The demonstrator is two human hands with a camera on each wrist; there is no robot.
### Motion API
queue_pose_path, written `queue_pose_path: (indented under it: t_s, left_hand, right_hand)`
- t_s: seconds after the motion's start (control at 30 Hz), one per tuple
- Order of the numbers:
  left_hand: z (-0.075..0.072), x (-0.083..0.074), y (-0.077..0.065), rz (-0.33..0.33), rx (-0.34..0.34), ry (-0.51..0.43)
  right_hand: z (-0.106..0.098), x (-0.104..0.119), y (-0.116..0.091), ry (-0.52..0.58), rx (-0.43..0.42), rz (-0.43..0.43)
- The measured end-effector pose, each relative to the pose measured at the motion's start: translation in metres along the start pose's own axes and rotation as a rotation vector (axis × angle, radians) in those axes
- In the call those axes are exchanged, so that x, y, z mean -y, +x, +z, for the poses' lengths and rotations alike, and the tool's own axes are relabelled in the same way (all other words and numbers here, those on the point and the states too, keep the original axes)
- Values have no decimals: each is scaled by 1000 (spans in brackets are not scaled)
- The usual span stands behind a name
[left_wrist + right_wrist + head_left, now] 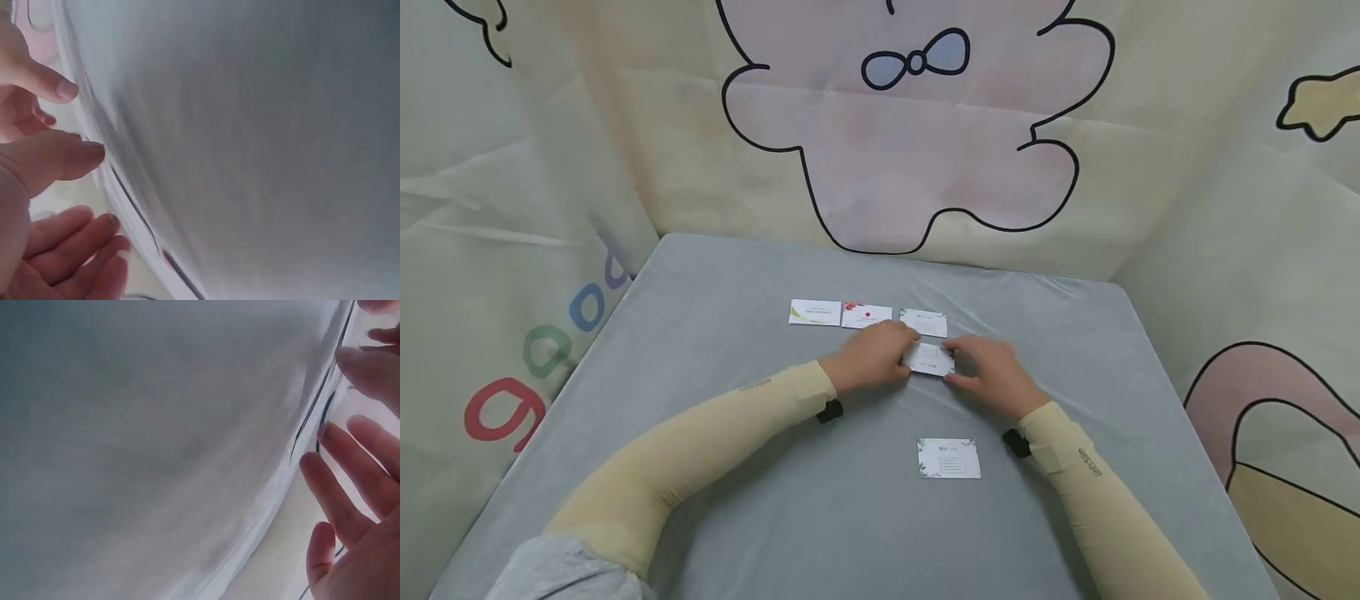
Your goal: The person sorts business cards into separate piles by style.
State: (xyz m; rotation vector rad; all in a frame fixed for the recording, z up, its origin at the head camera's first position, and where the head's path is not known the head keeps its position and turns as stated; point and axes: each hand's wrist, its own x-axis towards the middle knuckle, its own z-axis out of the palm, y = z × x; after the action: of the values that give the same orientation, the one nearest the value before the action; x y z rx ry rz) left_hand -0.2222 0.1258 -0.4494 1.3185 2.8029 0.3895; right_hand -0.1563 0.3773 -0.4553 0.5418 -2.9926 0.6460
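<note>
A white business card (929, 359) lies between the two hands, just in front of a row of similar cards. My left hand (871, 357) holds its left side, with thumb and forefinger near the corners. At the right side, my right hand (995, 375) holds it between forefinger and thumb. Directly beyond it is a white card with leafy corners (924, 322). Left of that one lie a card with red flowers (867, 315) and a card with a yellow-green curve (815, 312). Both wrist views show the cards only edge-on, as thin lines beside the fingers.
Nearer to me, another leafy-cornered card (949, 458) lies between the forearms. A grey cloth covers the table (760, 517). Cartoon-printed fabric (925, 167) hangs behind the table and along both sides.
</note>
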Motion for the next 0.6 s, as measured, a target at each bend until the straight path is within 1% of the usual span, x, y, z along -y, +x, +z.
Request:
queue_pose_path:
  t_s: [0.07, 0.13, 0.27, 0.4, 0.6]
  left_hand:
    - [-3, 10, 11, -19, -6, 20]
    - [-5, 18, 22, -48, 12, 28]
    - [-8, 30, 39, -90, 43, 25]
    - [-7, 39, 48, -103, 61, 9]
    - [-6, 44, 51, -107, 80, -28]
  right_hand:
    - [-1, -5, 18, 4, 8, 26]
    - [-2, -11, 34, 4, 15, 61]
    - [-2, -17, 58, 24, 20, 115]
    - [1, -22, 68, 23, 41, 137]
    - [3, -27, 74, 27, 54, 146]
